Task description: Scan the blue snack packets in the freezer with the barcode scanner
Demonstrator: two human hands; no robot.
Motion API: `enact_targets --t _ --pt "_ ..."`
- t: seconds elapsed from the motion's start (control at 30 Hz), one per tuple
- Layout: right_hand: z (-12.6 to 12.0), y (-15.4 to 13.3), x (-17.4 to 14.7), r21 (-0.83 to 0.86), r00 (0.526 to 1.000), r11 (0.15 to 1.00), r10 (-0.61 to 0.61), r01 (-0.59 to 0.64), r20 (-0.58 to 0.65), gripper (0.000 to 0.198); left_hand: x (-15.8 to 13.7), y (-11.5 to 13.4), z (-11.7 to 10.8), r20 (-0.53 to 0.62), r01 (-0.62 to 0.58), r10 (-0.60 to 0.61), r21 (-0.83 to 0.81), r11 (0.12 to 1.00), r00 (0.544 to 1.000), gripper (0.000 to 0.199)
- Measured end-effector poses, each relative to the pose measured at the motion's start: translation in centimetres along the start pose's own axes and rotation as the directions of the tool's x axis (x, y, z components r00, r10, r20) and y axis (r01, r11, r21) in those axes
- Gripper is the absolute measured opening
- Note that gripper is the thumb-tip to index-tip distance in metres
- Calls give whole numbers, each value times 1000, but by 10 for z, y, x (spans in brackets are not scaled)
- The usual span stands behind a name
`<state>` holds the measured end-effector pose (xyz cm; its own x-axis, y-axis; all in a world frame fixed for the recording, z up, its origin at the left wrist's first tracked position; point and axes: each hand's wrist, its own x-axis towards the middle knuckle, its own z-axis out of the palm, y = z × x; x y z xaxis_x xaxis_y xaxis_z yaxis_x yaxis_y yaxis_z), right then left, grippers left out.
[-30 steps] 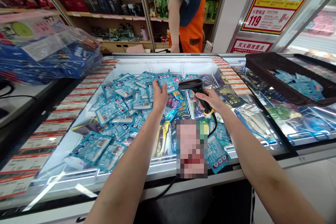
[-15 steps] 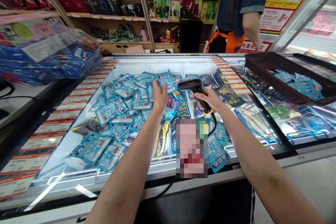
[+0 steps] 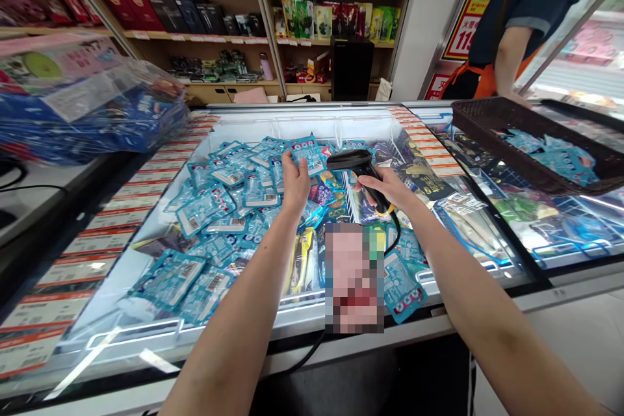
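Head view: near the middle of the frame, a packet point(image 3: 309, 155) stands out in light blue, flat and roughly rectangular, with a row of round whitish marks along its upper edge and paler print below, too small to read. Thumb and fingers of the left hand point(image 3: 294, 181) pinch its lower left edge. Just right of it, the right hand point(image 3: 383, 187) wraps the grip of a scanner point(image 3: 350, 159), black with a touch of yellow at the base. Similar packets point(image 3: 234, 173) lie heaped at centre left. Upper right, a brown basket point(image 3: 475, 118) holds more blue packets point(image 3: 560, 156); a person point(image 3: 526, 10) in an orange apron stands behind it.
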<state>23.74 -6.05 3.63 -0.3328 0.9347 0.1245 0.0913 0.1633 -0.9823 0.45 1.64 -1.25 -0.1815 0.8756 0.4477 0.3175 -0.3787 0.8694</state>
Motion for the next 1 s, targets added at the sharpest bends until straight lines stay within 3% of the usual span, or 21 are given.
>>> enact_targets --t 0.37,0.7,1.0 --pt "1 0 1 -27 1000 999 -22 22 10 39 -1 5 1 -7 38 -38 -31 999 999 45" --pt "8 -5 0 -65 1000 998 9 -9 2 42 0 5 2 -1 -1 1 1 1000 1000 40" --pt "16 -3 5 27 1000 1000 8 -7 -14 43 -3 10 -1 0 25 -25 5 1000 1000 43"
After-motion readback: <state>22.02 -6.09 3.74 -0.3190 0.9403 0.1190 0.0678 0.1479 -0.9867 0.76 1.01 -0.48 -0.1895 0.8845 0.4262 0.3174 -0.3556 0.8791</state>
